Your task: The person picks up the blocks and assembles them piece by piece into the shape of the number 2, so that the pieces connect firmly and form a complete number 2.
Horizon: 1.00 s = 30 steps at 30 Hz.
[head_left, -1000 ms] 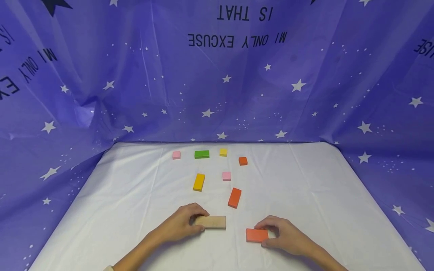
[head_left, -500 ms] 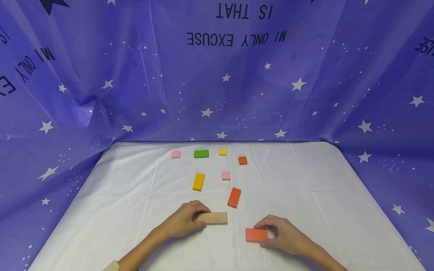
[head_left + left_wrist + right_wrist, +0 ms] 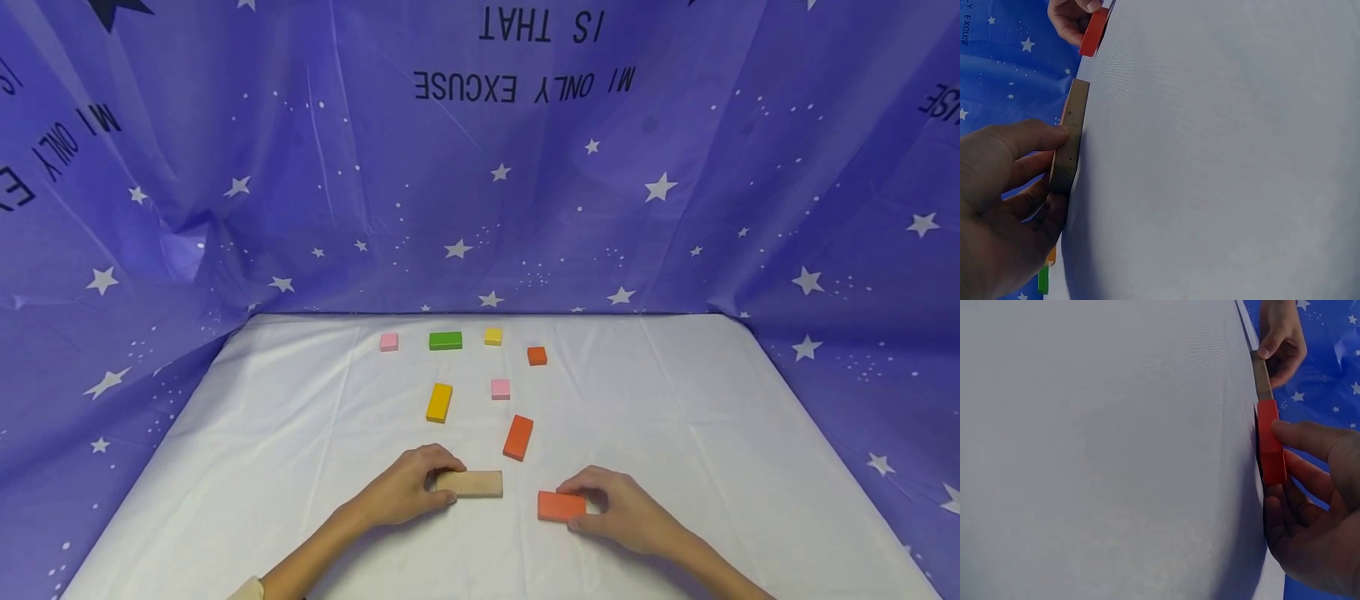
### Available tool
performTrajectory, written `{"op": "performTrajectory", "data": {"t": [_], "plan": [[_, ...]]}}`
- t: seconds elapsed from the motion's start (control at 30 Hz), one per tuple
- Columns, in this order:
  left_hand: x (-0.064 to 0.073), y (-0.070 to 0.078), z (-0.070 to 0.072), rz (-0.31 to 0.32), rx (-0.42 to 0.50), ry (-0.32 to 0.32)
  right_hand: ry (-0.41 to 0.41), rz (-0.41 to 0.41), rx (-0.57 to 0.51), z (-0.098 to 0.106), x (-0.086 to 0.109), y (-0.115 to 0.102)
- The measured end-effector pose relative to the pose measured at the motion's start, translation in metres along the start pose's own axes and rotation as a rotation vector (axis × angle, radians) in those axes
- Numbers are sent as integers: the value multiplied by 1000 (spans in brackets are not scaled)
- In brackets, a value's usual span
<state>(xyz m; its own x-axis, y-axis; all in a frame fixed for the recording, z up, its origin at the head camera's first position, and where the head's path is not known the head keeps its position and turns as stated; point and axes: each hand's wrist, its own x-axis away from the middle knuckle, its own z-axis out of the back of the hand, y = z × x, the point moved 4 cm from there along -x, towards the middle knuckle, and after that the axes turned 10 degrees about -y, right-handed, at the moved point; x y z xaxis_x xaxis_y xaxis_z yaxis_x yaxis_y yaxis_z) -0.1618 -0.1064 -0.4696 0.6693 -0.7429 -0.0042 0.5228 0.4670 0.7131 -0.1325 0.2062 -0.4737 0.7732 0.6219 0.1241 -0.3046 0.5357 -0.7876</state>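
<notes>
Left hand [image 3: 407, 489] pinches the tan block [image 3: 477, 484], right hand [image 3: 630, 514] the red block [image 3: 558, 506], each projecting inward from its grip; I judge both light, stiff, best held across the long sides.

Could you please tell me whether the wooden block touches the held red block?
Apart: the head view shows white cloth between the wooden block and the held red block.
</notes>
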Motion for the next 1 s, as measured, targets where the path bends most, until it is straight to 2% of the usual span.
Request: {"op": "performTrajectory", "data": {"t": [0.47,1.0], "plan": [[-1,1,1,-21,-24,10,25,26,73,-2,-24,-6],[-1,-1,0,-4,-3,-4,11,54,34,-11,-46,-13]]}}
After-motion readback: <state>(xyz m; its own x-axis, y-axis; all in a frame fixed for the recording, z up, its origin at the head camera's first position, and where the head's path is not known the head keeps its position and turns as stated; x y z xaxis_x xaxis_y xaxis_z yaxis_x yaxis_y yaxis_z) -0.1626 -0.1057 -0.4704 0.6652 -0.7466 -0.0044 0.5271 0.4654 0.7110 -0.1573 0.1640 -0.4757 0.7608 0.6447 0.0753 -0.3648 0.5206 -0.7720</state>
